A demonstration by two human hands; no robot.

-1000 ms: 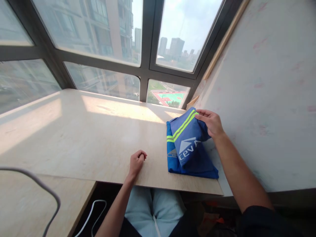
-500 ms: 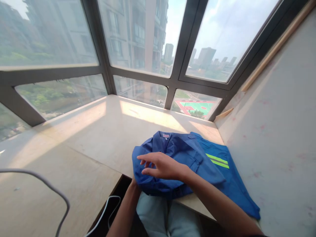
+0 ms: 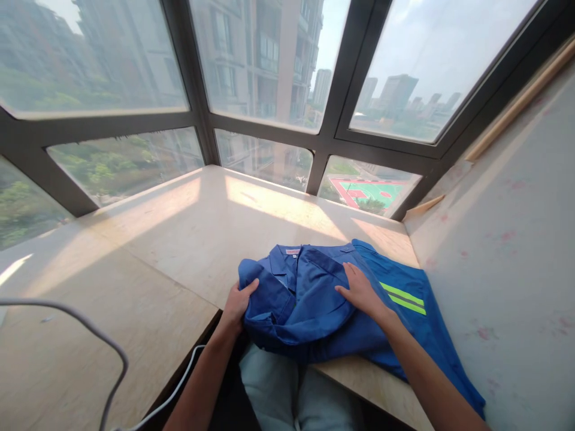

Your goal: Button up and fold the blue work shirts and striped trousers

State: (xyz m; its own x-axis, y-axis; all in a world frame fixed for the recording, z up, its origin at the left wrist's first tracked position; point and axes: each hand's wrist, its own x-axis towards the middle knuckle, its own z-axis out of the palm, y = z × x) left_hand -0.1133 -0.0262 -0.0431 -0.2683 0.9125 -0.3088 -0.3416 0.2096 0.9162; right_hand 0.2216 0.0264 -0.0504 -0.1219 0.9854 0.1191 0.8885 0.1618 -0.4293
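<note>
A blue work jacket (image 3: 314,287) with a collar and a pinkish label lies partly folded at the sill's front edge, some of it over my lap. My left hand (image 3: 239,305) is closed on its left edge, the thumb on top and the other fingers mostly hidden beneath the cloth. On the right part of the jacket rests my right hand (image 3: 360,291), fingers stretched out and thumb apart. Blue cloth with two yellow-green reflective stripes (image 3: 403,298) extends beyond that hand; whether it belongs to the same garment I cannot tell.
The pale sill (image 3: 171,239) spreads to the left and back, below framed windows (image 3: 269,60). A grey cable (image 3: 85,323) arches at the left, and a white cord (image 3: 179,380) hangs near my left forearm. A patterned wall (image 3: 503,287) bounds the right side.
My right hand has moved right and down onto the jacket from above its left part. My left hand now shows at the left edge. The front cloth is spread wider, and the view has shifted slightly.
</note>
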